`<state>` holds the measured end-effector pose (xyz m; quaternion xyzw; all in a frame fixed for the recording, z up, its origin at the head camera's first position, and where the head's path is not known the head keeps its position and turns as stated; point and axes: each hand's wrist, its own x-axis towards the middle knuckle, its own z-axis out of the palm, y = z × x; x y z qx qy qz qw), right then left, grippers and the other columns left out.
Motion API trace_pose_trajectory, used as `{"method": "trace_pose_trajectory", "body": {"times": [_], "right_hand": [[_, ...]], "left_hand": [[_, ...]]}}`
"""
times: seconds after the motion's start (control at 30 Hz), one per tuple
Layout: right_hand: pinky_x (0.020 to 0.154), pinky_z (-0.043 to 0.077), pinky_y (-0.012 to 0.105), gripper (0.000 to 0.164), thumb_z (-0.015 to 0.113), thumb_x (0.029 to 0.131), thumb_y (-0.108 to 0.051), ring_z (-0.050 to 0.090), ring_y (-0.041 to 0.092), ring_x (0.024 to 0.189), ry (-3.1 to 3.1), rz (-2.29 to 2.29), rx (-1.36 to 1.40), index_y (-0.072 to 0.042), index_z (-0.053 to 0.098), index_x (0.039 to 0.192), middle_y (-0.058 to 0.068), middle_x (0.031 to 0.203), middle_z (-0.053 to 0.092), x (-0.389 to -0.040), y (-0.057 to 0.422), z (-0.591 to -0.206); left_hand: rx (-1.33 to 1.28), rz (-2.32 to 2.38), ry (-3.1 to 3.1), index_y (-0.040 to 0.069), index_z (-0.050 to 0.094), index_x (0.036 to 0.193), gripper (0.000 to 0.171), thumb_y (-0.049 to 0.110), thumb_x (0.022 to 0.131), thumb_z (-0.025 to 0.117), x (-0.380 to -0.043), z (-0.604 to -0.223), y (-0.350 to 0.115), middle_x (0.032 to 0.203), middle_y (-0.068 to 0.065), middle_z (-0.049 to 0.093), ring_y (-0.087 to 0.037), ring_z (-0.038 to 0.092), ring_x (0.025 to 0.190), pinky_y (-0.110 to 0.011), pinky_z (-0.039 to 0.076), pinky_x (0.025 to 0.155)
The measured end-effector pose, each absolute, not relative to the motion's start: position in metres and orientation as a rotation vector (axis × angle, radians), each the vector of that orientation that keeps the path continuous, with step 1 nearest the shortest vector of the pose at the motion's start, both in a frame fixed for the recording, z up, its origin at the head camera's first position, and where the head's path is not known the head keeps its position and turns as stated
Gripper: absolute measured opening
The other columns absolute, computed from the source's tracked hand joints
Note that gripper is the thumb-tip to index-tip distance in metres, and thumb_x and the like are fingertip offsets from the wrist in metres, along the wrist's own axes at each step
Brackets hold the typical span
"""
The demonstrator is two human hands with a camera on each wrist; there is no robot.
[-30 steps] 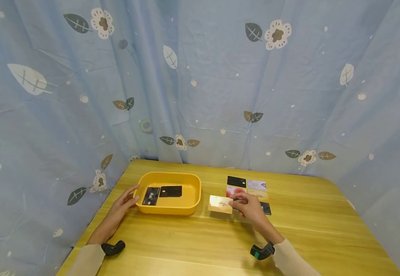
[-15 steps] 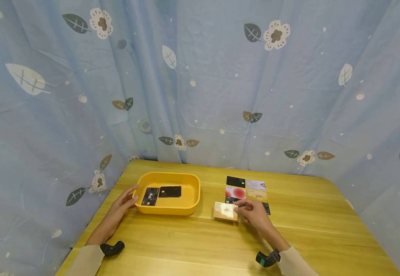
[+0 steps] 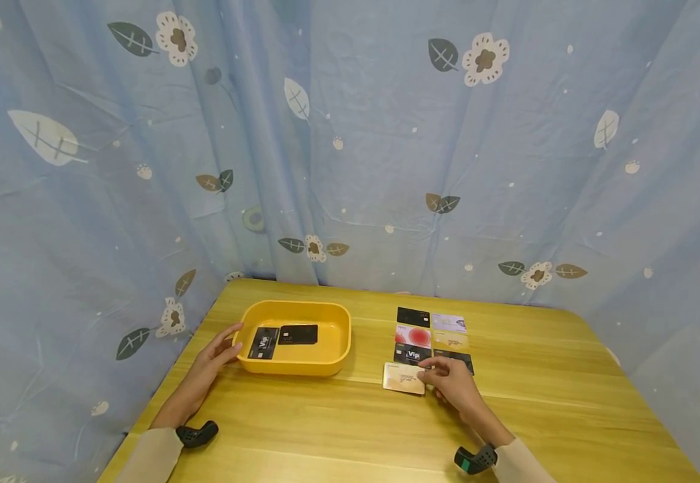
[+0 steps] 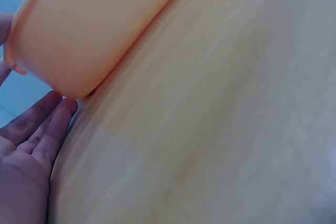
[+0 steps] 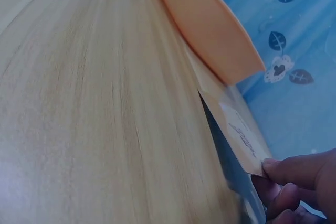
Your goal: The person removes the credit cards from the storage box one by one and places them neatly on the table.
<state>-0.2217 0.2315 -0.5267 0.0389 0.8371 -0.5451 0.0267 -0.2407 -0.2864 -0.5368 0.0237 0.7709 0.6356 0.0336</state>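
Note:
My right hand (image 3: 455,384) pinches a gold card (image 3: 402,378) between thumb and fingers at its right edge. In the right wrist view the gold card (image 5: 239,129) slants, its near edge lifted over a dark shadow. Just beyond it lie a black Vip card (image 3: 412,353), a pink card with a red circle (image 3: 413,335) and a black card (image 3: 413,316). Alongside are a lilac card (image 3: 449,323), another gold card (image 3: 451,341) and a dark card (image 3: 457,361), partly behind the hand. My left hand (image 3: 208,365) touches the left rim of a yellow tray (image 3: 320,368) with extended fingers.
Inside the tray lie a tilted black Vip card (image 3: 263,343) and a plain black VIP card (image 3: 298,334). All this stands on a wood-grain table (image 3: 302,429). A blue patterned curtain (image 3: 374,168) hangs along the table's back and sides.
My right hand has brought the gold card right and nearer, from beside the tray to just below the black Vip card, which is now uncovered. The left hand has stayed at the tray.

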Motion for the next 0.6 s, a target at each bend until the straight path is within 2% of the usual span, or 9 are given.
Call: {"method": "trace_pose_trajectory", "body": {"times": [0.3, 0.6], "right_hand": [[0.044, 0.039, 0.026, 0.013, 0.079, 0.092, -0.015, 0.045, 0.015, 0.048, 2.6, -1.633, 0.135, -0.01, 0.076, 0.103, 0.005, 0.062, 0.056, -0.2213, 0.2363, -0.5288], [0.042, 0.038, 0.026, 0.029, 0.089, 0.082, -0.021, 0.044, 0.015, 0.045, 2.656, -1.562, 0.061, -0.007, 0.076, 0.105, 0.005, 0.068, 0.065, -0.2185, 0.2385, -0.5301]], "left_hand": [[0.058, 1.975, 2.368, 0.026, 0.034, 0.161, 0.064, 0.043, 0.105, 0.059, -0.2407, -0.5359, -0.2854, 0.16, -0.01, 0.032, -0.027, 0.041, 0.131, -0.019, 0.047, 0.095], [0.082, 1.977, 2.361, 0.024, 0.034, 0.162, 0.065, 0.043, 0.105, 0.058, -0.2389, -0.5345, -0.2861, 0.163, -0.012, 0.029, -0.022, 0.042, 0.13, -0.023, 0.046, 0.098]]}}
